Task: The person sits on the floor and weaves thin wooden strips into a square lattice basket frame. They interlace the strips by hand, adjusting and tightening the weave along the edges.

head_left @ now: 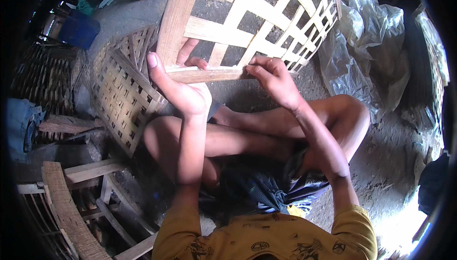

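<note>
A large open-weave basket (254,7) of pale flat bamboo strips is tilted up in front of me, its near edge framed by a wooden strip (214,75). My left hand (188,91) supports the basket's near left corner. Its thumb stretches up outside the corner, while the fingers curl round the strip and show through the weave. Farther right along the same edge, my right hand (276,79) is closed, thumb and forefinger pinched on the rim where strip ends meet it. Whether anything small lies in that pinch is hidden.
Left of my knee leans a tighter-woven bamboo basket (126,95). A wooden frame with a curved piece (66,207) stands at lower left. Crumpled clear plastic sheeting (366,41) lies at right. Back left is a blue container (79,28). My crossed legs (228,141) rest on the ground.
</note>
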Tool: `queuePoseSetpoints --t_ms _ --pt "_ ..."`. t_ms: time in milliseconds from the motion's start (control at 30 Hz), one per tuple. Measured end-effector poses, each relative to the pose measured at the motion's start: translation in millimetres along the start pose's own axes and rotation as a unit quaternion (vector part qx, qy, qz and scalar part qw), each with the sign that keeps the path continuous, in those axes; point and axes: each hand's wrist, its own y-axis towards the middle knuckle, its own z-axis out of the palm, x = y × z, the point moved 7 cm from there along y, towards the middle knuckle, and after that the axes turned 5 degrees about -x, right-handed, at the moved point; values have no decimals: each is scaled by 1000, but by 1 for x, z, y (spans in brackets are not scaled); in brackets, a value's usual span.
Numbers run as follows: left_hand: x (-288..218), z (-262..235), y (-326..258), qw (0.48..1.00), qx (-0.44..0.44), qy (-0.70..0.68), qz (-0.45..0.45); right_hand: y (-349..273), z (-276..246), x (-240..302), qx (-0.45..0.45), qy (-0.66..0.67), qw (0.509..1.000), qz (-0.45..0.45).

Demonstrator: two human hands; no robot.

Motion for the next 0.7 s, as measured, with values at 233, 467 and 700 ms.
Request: queuePoseSetpoints --t_ms 233,467,700 --pt "19 1 -12 997 -41 60 24 7 -7 11 80 53 992 79" --pt "46 3 -26 942 233 222 99 8 -5 -5 59 65 996 6" --pt "49 -10 -14 947 269 170 34 3 3 -18 -61 103 993 21"
